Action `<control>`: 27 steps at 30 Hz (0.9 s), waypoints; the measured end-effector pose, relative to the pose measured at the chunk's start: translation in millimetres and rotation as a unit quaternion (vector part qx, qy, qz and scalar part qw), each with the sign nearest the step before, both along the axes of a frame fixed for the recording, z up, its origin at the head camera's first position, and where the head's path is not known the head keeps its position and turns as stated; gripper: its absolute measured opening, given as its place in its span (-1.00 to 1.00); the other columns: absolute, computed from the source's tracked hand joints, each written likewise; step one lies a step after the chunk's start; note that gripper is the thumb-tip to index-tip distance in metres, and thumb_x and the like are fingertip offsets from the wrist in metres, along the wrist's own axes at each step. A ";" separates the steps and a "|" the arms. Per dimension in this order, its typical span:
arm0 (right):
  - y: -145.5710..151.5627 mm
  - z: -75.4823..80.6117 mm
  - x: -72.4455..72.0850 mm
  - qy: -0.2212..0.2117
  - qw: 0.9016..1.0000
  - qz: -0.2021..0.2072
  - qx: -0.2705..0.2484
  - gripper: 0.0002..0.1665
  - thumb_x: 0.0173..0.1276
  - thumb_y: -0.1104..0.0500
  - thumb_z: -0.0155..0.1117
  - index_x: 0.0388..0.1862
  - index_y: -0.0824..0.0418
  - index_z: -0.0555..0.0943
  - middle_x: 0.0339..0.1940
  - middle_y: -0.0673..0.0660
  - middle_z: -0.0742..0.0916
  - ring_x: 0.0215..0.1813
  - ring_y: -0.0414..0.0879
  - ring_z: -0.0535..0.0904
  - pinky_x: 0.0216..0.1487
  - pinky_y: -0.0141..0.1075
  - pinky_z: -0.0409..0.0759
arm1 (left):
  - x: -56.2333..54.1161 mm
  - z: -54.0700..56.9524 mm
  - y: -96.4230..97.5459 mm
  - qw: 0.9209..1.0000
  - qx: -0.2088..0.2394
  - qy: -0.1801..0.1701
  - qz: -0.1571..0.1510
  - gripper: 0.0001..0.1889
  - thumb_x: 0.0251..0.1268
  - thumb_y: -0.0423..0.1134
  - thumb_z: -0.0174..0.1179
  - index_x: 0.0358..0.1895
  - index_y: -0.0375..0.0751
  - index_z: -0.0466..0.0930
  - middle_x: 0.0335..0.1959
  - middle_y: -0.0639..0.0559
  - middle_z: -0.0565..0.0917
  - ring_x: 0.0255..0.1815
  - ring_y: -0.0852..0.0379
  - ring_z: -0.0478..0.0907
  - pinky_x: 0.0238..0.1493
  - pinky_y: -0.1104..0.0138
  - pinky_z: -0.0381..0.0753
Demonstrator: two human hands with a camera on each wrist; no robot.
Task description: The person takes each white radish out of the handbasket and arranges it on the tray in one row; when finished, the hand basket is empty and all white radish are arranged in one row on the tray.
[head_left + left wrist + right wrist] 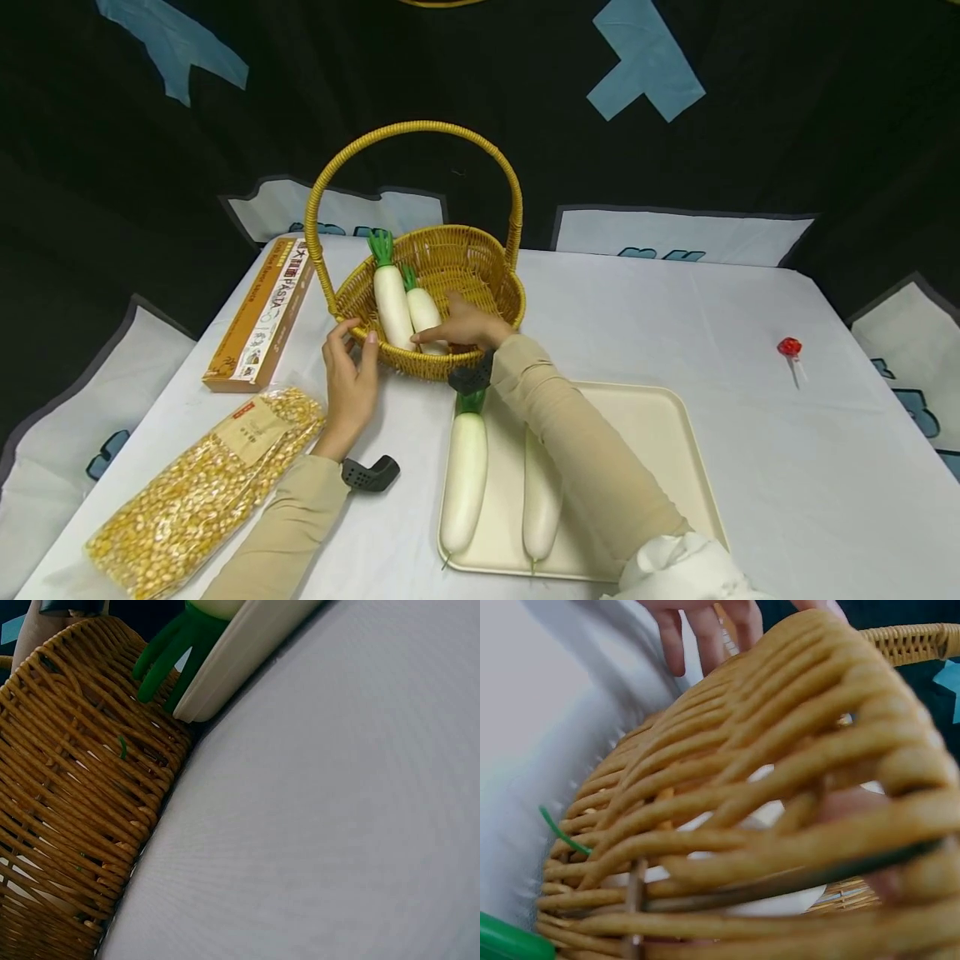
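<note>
In the head view, a yellow wicker basket with a tall arched handle holds two white radishes with green tops. My left hand grips its near left rim; several of its fingers hang along the outer wall in the right wrist view. Reaching inside, my right hand holds the smaller radish, the thumb across its lower end and the other fingers on its right. The longer radish leans beside it, green top over the far rim. Woven wall fills much of the left wrist view.
A cream tray in front of the basket bears two more radishes, one at its left, another partly under my right sleeve. Left lie a pasta box and a bag of corn kernels. A red lollipop lies far right.
</note>
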State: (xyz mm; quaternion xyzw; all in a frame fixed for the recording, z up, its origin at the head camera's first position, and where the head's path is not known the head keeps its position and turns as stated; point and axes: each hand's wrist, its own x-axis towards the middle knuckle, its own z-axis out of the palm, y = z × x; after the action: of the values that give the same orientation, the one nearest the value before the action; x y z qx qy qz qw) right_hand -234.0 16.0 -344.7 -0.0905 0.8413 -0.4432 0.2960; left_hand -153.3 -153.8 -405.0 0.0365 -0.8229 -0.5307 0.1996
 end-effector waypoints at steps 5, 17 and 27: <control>-3.0 1.6 1.7 0.036 0.998 0.012 0.052 0.26 0.06 -0.05 0.37 0.45 0.22 -0.28 0.44 0.26 0.13 0.42 0.00 0.12 0.42 -0.19 0.17 | 0.3 0.4 -0.9 1.000 -0.001 -0.001 0.002 -0.55 0.37 0.01 -0.12 0.22 -0.08 0.13 0.24 -0.26 0.13 0.26 -0.22 0.20 0.31 -0.01 0.21; -3.7 3.0 5.6 0.091 0.994 0.043 0.047 0.13 0.09 -0.01 0.35 0.46 0.00 -0.15 0.41 0.22 0.24 0.30 0.00 0.30 0.36 -0.17 0.26 | 0.5 0.6 -0.6 1.000 0.000 0.001 -0.002 -0.55 0.37 -0.02 -0.12 0.22 -0.13 0.13 0.23 -0.30 0.14 0.24 -0.25 0.20 0.29 -0.03 0.22; -2.5 1.4 4.9 0.091 0.992 0.084 0.026 -0.22 0.27 0.18 0.18 0.40 -0.13 0.11 0.42 0.19 0.23 0.20 0.01 0.34 0.16 -0.19 0.40 | -0.1 0.3 0.2 1.000 0.001 0.006 0.001 -0.55 0.37 -0.03 -0.11 0.22 -0.13 0.13 0.22 -0.30 0.14 0.25 -0.23 0.20 0.30 -0.01 0.22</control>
State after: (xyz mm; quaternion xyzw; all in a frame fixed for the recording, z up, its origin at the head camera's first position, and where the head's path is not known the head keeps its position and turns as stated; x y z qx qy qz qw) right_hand -229.1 13.5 -343.4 -0.1927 0.8653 -0.3850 0.2568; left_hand -153.4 -153.6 -404.7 0.0343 -0.8213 -0.5314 0.2045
